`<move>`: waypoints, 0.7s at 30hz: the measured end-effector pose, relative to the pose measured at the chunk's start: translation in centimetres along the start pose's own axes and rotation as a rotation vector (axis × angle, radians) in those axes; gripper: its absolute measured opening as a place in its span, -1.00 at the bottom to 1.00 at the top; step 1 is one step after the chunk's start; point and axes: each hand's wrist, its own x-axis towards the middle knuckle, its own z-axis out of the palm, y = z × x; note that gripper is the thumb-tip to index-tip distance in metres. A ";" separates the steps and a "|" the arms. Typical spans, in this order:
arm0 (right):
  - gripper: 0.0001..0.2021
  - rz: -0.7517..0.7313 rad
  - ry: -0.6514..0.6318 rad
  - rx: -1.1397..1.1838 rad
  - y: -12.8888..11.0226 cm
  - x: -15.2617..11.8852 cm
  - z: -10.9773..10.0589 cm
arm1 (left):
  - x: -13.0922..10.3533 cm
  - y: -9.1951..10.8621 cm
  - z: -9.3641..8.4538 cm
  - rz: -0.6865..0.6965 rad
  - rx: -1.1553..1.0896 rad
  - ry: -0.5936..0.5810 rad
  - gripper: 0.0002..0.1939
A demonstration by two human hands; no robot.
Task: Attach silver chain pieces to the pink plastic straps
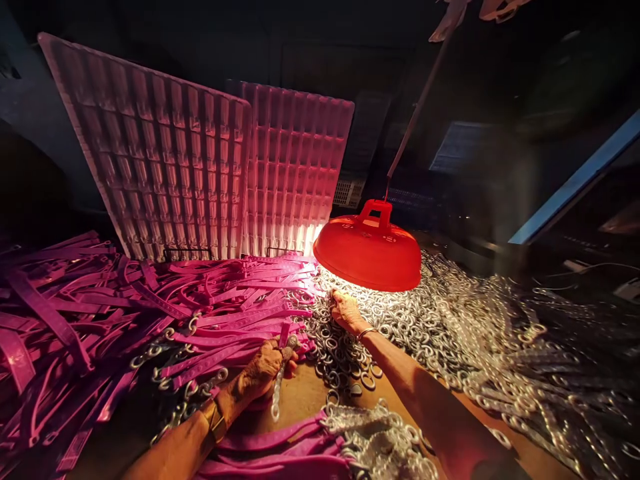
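My left hand (265, 367) is closed around the end of a pink strap (285, 333), just above the wooden tabletop (300, 393). A short twisted metal chain (277, 393) with a ring at its tip hangs down from these fingers. Under the lamp, my right hand (347, 312) has its fingers pinched together at the left side of a heap of loose metal rings (410, 320). What is between those fingertips is too small to make out. In front of me lies a bundle of pink straps with silvery chains (375, 433) on their ends.
A red hanging lamp (367, 250) sits low over the rings. Pink straps (200, 287) cover the left side. Two upright ribbed plastic trays (165, 153) stand behind them. More twisted chains (525, 373) lie in a pile at the right.
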 end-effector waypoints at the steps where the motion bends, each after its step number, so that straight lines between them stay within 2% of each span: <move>1: -0.88 -0.008 -0.002 0.041 -0.1 -0.5 -0.3 | -0.5 0.2 0.4 0.035 0.012 0.000 -0.61; 3: -0.86 -0.024 -0.019 0.138 -0.6 -1.8 -1.1 | -1.5 0.6 1.1 0.092 0.037 -0.018 -0.63; 6: -0.73 -0.045 -0.041 0.278 -2.0 -4.5 -2.1 | -2.7 0.9 2.0 0.193 0.091 -0.073 -0.63; 10: -0.68 -0.054 -0.086 0.438 -4.5 -8.6 -3.0 | -3.5 0.3 2.7 0.317 0.068 -0.144 -0.64; 13: -0.71 -0.040 -0.122 0.559 -6.1 -11.0 -3.6 | -3.9 0.2 3.2 0.255 0.044 -0.119 -0.58; 17: -0.80 0.038 -0.153 0.759 -6.9 -12.3 -4.1 | -4.8 0.9 3.7 0.164 0.098 -0.070 -0.63; 21: -0.88 0.040 -0.150 0.681 -6.8 -12.6 -4.1 | -5.3 1.1 3.4 0.192 0.036 -0.134 -0.65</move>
